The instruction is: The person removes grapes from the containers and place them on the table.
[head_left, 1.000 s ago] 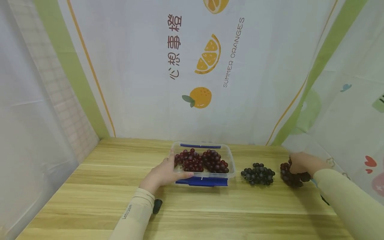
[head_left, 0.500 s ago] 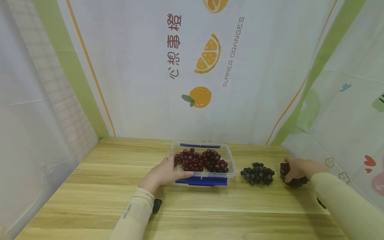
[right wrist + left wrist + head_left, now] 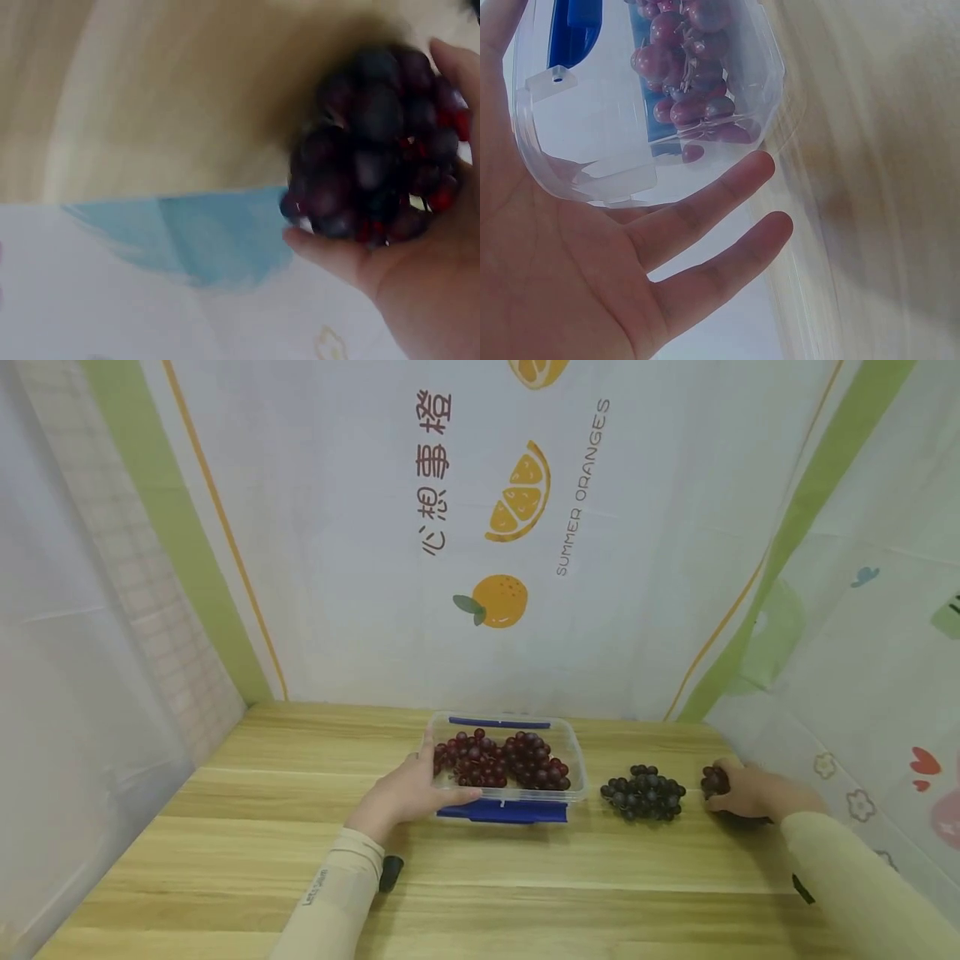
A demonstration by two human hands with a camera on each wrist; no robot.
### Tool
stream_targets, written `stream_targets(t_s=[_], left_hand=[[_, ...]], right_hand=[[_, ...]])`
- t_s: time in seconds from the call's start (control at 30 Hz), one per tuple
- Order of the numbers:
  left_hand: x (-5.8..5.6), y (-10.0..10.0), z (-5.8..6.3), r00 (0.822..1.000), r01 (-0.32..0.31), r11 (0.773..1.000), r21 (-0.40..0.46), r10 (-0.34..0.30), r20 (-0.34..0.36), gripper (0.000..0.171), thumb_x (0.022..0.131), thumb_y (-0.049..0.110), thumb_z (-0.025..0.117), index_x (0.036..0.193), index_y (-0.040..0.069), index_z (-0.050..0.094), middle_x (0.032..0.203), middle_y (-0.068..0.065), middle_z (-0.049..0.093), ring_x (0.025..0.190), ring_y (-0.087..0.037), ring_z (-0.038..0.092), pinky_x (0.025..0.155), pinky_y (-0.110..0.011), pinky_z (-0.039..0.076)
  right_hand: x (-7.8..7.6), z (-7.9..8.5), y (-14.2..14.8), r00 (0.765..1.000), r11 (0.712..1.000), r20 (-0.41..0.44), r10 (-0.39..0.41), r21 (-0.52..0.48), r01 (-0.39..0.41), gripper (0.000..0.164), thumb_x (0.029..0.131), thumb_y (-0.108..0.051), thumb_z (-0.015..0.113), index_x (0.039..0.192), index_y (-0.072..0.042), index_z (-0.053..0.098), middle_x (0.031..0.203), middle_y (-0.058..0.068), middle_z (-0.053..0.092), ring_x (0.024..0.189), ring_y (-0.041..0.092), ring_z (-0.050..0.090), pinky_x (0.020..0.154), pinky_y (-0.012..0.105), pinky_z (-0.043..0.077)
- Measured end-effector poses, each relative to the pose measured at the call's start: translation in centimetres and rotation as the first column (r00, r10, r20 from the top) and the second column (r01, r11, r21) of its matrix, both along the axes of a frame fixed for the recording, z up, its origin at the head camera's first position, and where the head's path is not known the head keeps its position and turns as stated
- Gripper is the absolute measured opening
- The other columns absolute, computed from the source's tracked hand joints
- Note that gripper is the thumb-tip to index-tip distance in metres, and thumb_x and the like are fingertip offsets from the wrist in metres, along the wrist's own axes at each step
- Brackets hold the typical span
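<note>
My left hand (image 3: 405, 789) rests against the left end of a clear plastic food container (image 3: 579, 760), thumb lying along the front rim. In the left wrist view its fingers (image 3: 727, 281) are straight and spread beside the container wall. Two bunches of red grapes sit inside, a left one (image 3: 476, 760) and a right one (image 3: 536, 762). At the right end of the table my right hand (image 3: 753, 789) grips a dark red bunch of grapes (image 3: 360, 157), thumb and fingers on opposite sides of it. The hand hides much of that bunch in the head view.
A bunch of black grapes (image 3: 643, 793) lies on the wooden table (image 3: 525, 893), between the container and my right hand. The container's blue front latch flap (image 3: 502, 812) hangs outward. A printed curtain (image 3: 360, 610) closes off the back; another cloth (image 3: 885, 693) borders the right side.
My right hand has shifted around the dark red bunch from a top hold to a lower grip near the table. The left hand and the container stay put.
</note>
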State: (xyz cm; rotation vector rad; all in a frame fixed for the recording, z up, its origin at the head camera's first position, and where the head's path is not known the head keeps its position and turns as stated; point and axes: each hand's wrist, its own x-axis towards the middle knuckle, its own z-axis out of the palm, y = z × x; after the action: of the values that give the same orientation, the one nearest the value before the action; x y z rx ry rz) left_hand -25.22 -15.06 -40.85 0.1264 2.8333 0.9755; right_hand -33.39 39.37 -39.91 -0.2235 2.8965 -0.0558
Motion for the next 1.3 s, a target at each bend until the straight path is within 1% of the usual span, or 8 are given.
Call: stream_targets(t_s=[0.07,0.17,0.33,0.47,0.57,0.73,1.0,1.3], left_hand=[[0.0,0.0,0.0,1.000,-0.002,1.000,-0.001,0.002,-0.003,0.142,0.082,0.082,0.072,0.170,0.016,-0.018,0.174,-0.028,0.023,0.158,-0.050,0.033,0.122,-0.068,0.037],[0.0,-0.1,0.1,1.000,0.001,1.000,-0.007,-0.001,0.000,0.143,0.081,0.084,0.071,0.170,0.016,-0.017,0.174,-0.028,0.022,0.158,-0.050,0.033,0.122,-0.069,0.037],[0.1,-0.2,0.0,1.000,-0.008,1.000,-0.009,0.008,0.001,0.146,0.077,0.089,0.069,0.170,0.016,-0.017,0.174,-0.029,0.023,0.157,-0.051,0.035,0.121,-0.069,0.038],[0.1,-0.3,-0.1,1.000,-0.007,1.000,-0.011,0.007,0.000,0.145,0.078,0.088,0.069,0.170,0.015,-0.017,0.173,-0.030,0.023,0.156,-0.051,0.036,0.121,-0.069,0.039],[0.0,-0.3,-0.2,1.000,0.001,1.000,-0.013,-0.001,-0.004,0.143,0.081,0.086,0.069,0.170,0.014,-0.016,0.174,-0.029,0.022,0.158,-0.050,0.032,0.122,-0.069,0.037],[-0.1,-0.2,-0.4,1.000,0.006,1.000,-0.005,-0.006,-0.006,0.141,0.083,0.082,0.071,0.170,0.013,-0.017,0.175,-0.028,0.020,0.160,-0.050,0.029,0.125,-0.068,0.034],[-0.2,-0.2,-0.4,1.000,0.007,1.000,-0.006,-0.007,-0.012,0.144,0.080,0.087,0.069,0.170,0.013,-0.016,0.174,-0.029,0.022,0.159,-0.050,0.031,0.124,-0.068,0.035],[-0.2,-0.1,-0.4,0.999,0.025,1.000,0.005,-0.024,-0.029,0.145,0.080,0.085,0.071,0.170,0.012,-0.015,0.173,-0.029,0.024,0.159,-0.049,0.032,0.125,-0.067,0.035]], right_hand=[[0.1,-0.8,0.2,0.999,1.000,-0.049,-0.007,0.010,0.008,0.092,0.097,-0.056,0.070,0.152,0.010,0.037,0.134,0.058,0.040,0.124,0.078,0.043,0.096,0.079,0.043],[0.2,-1.7,0.4,0.996,0.999,-0.091,-0.021,0.024,0.023,0.096,0.098,-0.062,0.066,0.151,0.012,0.037,0.133,0.060,0.039,0.123,0.081,0.039,0.097,0.082,0.037],[0.1,-2.4,0.3,0.994,0.999,-0.103,-0.033,0.030,0.036,0.105,0.098,-0.071,0.059,0.153,0.015,0.034,0.136,0.062,0.036,0.123,0.086,0.033,0.098,0.089,0.033],[0.1,-2.6,0.1,0.996,0.999,-0.088,-0.034,0.037,0.037,0.104,0.100,-0.071,0.057,0.154,0.015,0.033,0.137,0.064,0.031,0.122,0.090,0.029,0.100,0.094,0.027],[0.2,-2.5,-0.1,0.996,0.997,-0.080,-0.033,0.063,0.038,0.099,0.102,-0.068,0.056,0.155,0.013,0.034,0.137,0.063,0.033,0.124,0.087,0.032,0.100,0.095,0.026],[0.3,-2.7,-0.3,0.997,0.994,-0.069,-0.033,0.100,0.039,0.096,0.103,-0.067,0.054,0.156,0.010,0.034,0.135,0.060,0.039,0.127,0.081,0.039,0.100,0.093,0.030],[0.2,-3.2,0.0,0.996,0.994,-0.084,-0.026,0.105,0.035,0.101,0.102,-0.072,0.051,0.156,0.012,0.035,0.140,0.056,0.042,0.133,0.074,0.040,0.101,0.088,0.031],[0.9,-3.1,-0.1,0.996,0.994,-0.067,-0.060,0.085,0.066,0.101,0.102,-0.071,0.052,0.156,0.013,0.034,0.138,0.061,0.036,0.127,0.082,0.037,0.102,0.089,0.030]])
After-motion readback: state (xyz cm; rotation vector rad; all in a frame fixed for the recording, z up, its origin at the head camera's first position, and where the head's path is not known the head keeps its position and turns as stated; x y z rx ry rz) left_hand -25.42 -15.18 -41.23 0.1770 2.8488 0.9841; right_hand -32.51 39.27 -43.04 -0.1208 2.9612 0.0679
